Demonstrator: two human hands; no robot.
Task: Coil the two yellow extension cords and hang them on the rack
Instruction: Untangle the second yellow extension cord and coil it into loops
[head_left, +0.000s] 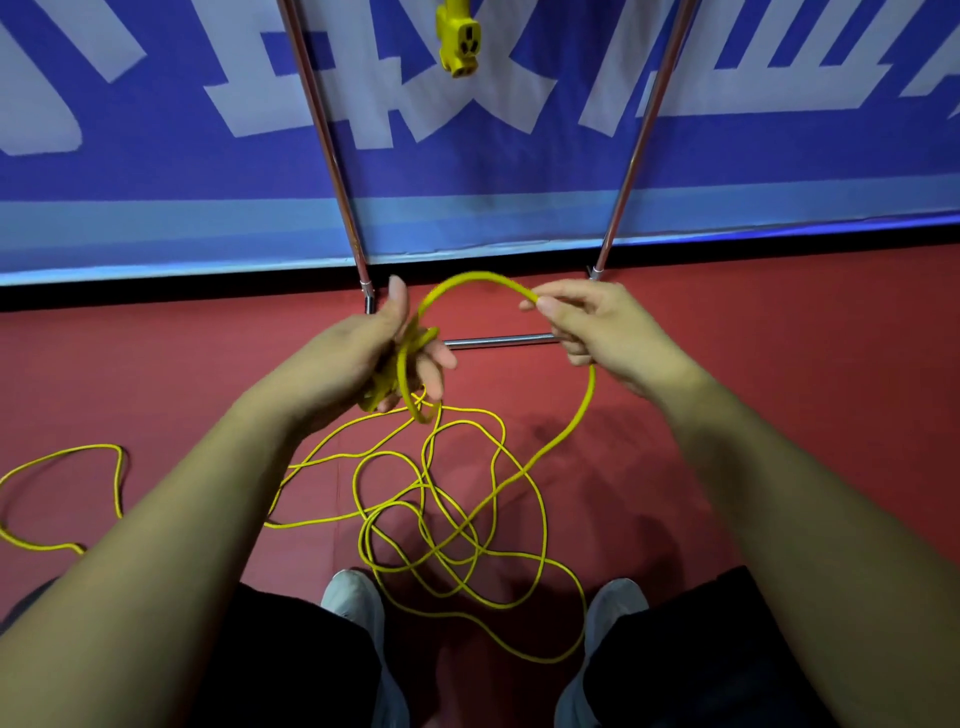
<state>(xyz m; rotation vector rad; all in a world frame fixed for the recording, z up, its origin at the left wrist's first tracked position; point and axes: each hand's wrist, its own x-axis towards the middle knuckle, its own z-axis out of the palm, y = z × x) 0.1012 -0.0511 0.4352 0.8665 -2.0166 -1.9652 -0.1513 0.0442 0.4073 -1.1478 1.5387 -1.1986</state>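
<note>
Head view: The person stands over a red floor (779, 364) and faces the rack (322, 135), whose two metal uprights rise toward 11 and 1 o'clock in front of a blue banner (156, 171).

The left hand (400, 353), just left of centre, holds a few small turns of the yellow cord (483, 274) looped round its palm, with the thumb up. The right hand (597, 327), at about 2 o'clock from centre, pinches the same cord between thumb and forefinger. An arc of cord bridges the two hands.

From the right hand the cord drops to a loose tangle on the floor toward 6 o'clock, between the shoes (353, 603). More yellow cord trails off at 8 o'clock; whether that is the same cord or another cannot be told.

At 12 o'clock a yellow socket end (458, 39) hangs between the uprights, which suggests one cord is already on the rack, though its coil is out of frame.

This coil is judged barely begun: most of its length is still to be gathered, then hung.
</note>
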